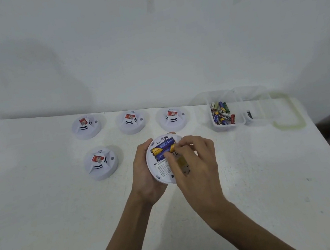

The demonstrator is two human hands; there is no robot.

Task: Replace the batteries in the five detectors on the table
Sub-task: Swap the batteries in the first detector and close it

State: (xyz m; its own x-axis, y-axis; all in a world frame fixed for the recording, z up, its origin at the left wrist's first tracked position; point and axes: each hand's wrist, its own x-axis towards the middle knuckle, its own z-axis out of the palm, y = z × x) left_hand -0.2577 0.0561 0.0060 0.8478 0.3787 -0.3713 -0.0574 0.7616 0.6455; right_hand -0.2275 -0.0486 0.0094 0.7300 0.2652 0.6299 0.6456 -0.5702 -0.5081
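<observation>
My left hand (145, 178) grips a white round detector (160, 170) turned back side up above the table. Its battery bay lies open, and two blue and yellow batteries (162, 149) sit in it. The fingertips of my right hand (191, 159) pinch at the right end of those batteries. Four more white detectors stand face up with red labels: three in a back row (86, 127), (130, 121), (173, 119) and one at the front left (100, 163).
A clear plastic tub (225, 126) holding several loose batteries stands at the back right. Beside it is a second clear tub (254, 110) with one small dark item, and a clear lid (286, 111) lies further right. The white table (43, 210) ends at a wall.
</observation>
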